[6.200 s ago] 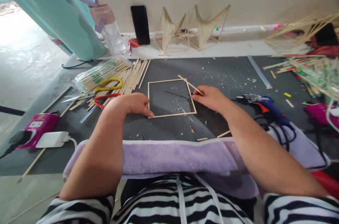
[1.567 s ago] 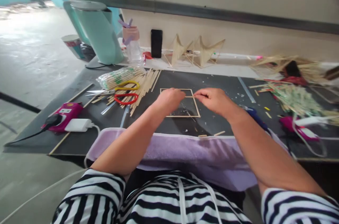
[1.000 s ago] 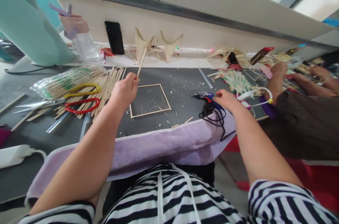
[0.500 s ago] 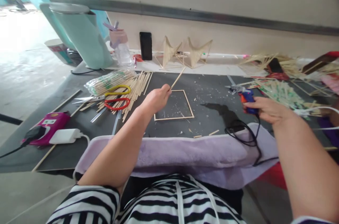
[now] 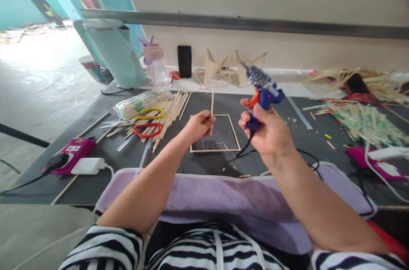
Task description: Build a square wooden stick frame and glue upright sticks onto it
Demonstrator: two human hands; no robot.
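Note:
My left hand (image 5: 200,124) pinches a thin wooden stick (image 5: 212,101), which stands nearly upright over the left part of a square stick frame (image 5: 235,136) lying on the dark table. Raised to the right of that frame, my right hand (image 5: 268,127) is wrapped round a blue hot glue gun (image 5: 266,99). Its orange trigger (image 5: 253,99) is under my fingers, and the nozzle (image 5: 244,65) points up and to the left. A small red light glows on the gun's body. The black cord runs down behind my right wrist.
Scissors (image 5: 148,130) and loose sticks (image 5: 174,112) lie left, beside a bagged bundle (image 5: 140,101). A magenta power strip (image 5: 73,155) sits at the left edge. Behind stand a phone (image 5: 184,61), a bottle (image 5: 155,65) and stick models (image 5: 213,70). More sticks (image 5: 367,119) are piled right.
My right hand has lifted the glue gun from the right side toward the middle, nozzle now upward. The stick in my left hand has turned from slanted to nearly upright.

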